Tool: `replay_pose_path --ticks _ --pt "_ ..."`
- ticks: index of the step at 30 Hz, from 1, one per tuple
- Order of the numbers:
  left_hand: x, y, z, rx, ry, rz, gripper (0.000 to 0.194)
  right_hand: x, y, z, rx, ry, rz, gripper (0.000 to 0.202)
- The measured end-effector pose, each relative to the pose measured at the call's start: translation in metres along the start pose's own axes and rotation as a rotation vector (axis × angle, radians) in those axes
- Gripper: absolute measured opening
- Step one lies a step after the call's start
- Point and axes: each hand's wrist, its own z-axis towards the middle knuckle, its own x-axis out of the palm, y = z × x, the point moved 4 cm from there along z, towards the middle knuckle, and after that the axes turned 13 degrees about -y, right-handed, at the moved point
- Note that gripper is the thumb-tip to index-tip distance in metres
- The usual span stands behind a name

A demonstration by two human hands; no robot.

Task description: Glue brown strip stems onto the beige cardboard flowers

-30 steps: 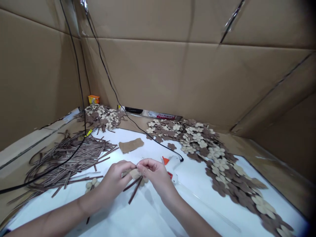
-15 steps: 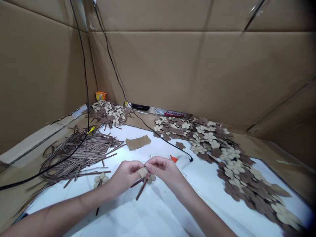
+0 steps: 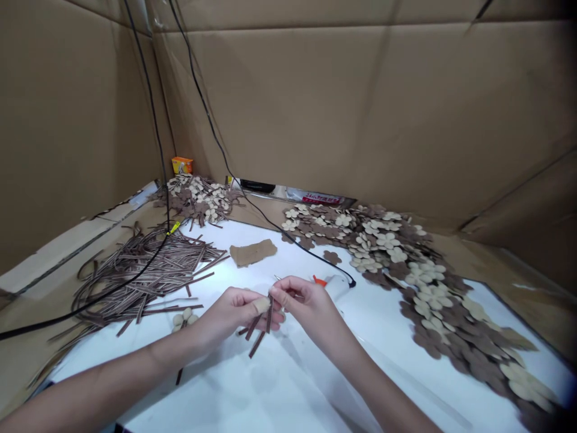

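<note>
Head view: fingers (image 3: 283, 297) partly hide brown strips (image 3: 256, 345).

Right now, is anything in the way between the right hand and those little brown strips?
Nothing visible: the right hand pinches the top of a brown strip, close beside the left hand. The cardboard scrap lies farther back, out of the way.

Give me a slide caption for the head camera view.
Left hand and right hand hold brown strips over a white surface, flower cutouts piled to the right.
</note>
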Motion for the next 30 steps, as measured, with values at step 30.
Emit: replay_pose_path --ticks 30 --pt "0.000 0.013 0.003 -0.101 0.062 -0.081 0.040 -0.015 0.002 0.006 0.032 -0.199 0.073 0.030"
